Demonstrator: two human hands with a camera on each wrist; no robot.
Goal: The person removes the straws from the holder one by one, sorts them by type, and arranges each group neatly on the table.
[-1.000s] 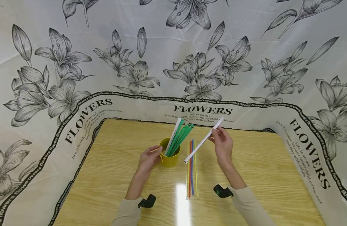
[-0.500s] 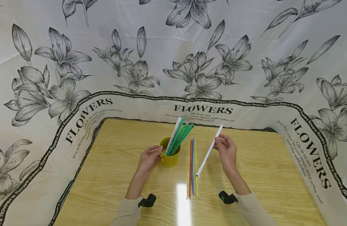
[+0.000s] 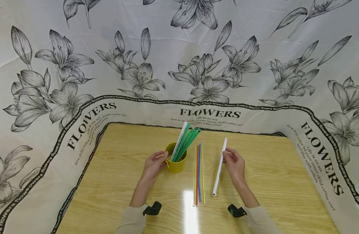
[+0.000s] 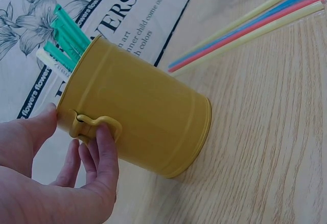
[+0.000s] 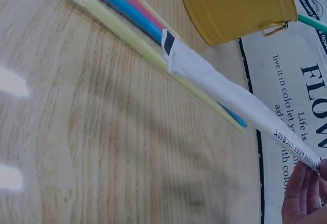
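Observation:
My left hand (image 3: 152, 165) holds a yellow metal bucket (image 3: 176, 166) at its left side. In the left wrist view its thumb is at the rim and a finger sits at the small ring handle (image 4: 97, 125). Several green-wrapped straws (image 3: 186, 144) and a white-wrapped one (image 3: 178, 141) lean up out of the bucket. My right hand (image 3: 235, 165) pinches a white paper-wrapped straw (image 3: 219, 167) near its far end. That straw points toward the near side of the table, right of a row of coloured straws (image 3: 199, 175).
The coloured straws, yellow, red and blue in clear wrap, lie side by side on the wooden table (image 3: 124, 156). A flower-printed cloth (image 3: 156, 78) rises behind the table and on both sides. Glare shows near the front middle.
My right hand has moved right and nearer with the white-wrapped straw. The straw has swung from slanting over the coloured straws to lying almost parallel beside them. My left hand and the bucket stay put.

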